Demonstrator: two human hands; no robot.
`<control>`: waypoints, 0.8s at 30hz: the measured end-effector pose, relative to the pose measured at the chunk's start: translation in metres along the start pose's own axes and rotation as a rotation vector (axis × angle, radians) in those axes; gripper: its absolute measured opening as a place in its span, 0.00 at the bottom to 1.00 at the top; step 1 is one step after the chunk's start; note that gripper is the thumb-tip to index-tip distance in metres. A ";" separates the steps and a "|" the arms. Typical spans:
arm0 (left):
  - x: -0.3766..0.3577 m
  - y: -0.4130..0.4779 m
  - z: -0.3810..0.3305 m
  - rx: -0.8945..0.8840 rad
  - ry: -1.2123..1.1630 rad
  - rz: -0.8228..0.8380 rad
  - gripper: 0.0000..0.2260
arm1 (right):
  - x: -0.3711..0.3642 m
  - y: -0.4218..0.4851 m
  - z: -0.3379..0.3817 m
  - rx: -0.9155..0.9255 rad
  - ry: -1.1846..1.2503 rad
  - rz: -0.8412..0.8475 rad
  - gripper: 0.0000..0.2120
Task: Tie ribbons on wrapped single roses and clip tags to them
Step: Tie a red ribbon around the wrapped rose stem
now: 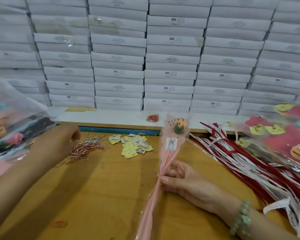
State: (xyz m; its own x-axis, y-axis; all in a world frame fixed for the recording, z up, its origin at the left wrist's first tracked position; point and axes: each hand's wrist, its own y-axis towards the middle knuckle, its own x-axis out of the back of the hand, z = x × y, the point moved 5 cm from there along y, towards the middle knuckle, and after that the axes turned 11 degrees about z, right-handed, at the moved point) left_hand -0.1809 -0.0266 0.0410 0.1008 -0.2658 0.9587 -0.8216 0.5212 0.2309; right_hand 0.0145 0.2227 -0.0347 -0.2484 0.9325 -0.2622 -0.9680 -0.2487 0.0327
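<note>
A single rose in a pink wrapper (pixel 170 149) stands tilted over the wooden table, bloom end pointing away from me. My right hand (pixel 178 179) grips its narrow waist, fingers curled round the wrapper. My left hand (pixel 69 135) hovers over the pile of red and silver paper clips (pixel 87 148), fingers loosely curled; I cannot see anything in it. Yellow and white tags (pixel 133 144) lie scattered beyond the clips. Red and white ribbons (pixel 241 158) lie in a long bundle at the right.
Wrapped roses with tags (pixel 284 135) are piled at the far right. A plastic bag of wrapped roses (pixel 10 129) lies at the left. White boxes (pixel 145 58) are stacked as a wall behind. A small bag of red clips (pixel 152 117) sits on the white ledge.
</note>
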 end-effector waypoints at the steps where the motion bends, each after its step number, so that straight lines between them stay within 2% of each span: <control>1: -0.005 0.002 0.012 -0.005 0.075 0.026 0.10 | 0.000 0.000 0.000 -0.001 0.003 -0.002 0.20; 5: -0.027 0.003 0.029 -0.115 0.181 0.101 0.06 | -0.001 0.000 -0.002 0.000 -0.023 -0.023 0.18; 12: -0.046 0.005 0.041 -0.135 0.134 0.123 0.16 | -0.002 -0.001 0.001 -0.007 -0.045 -0.027 0.16; 15: -0.047 0.004 0.038 -0.183 0.122 0.107 0.17 | -0.002 -0.001 0.001 -0.007 -0.048 -0.025 0.16; 20: -0.038 0.004 0.038 -0.181 0.158 0.032 0.12 | -0.002 -0.001 0.001 -0.005 -0.037 -0.021 0.15; 24: -0.031 0.009 0.043 -0.191 0.042 -0.016 0.13 | -0.003 -0.001 0.002 -0.011 -0.040 -0.024 0.15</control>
State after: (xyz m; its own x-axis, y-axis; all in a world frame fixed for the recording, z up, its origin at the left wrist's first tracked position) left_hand -0.2155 -0.0484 0.0066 0.1397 -0.2429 0.9599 -0.6985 0.6629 0.2694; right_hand 0.0164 0.2207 -0.0322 -0.2267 0.9478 -0.2243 -0.9733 -0.2291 0.0159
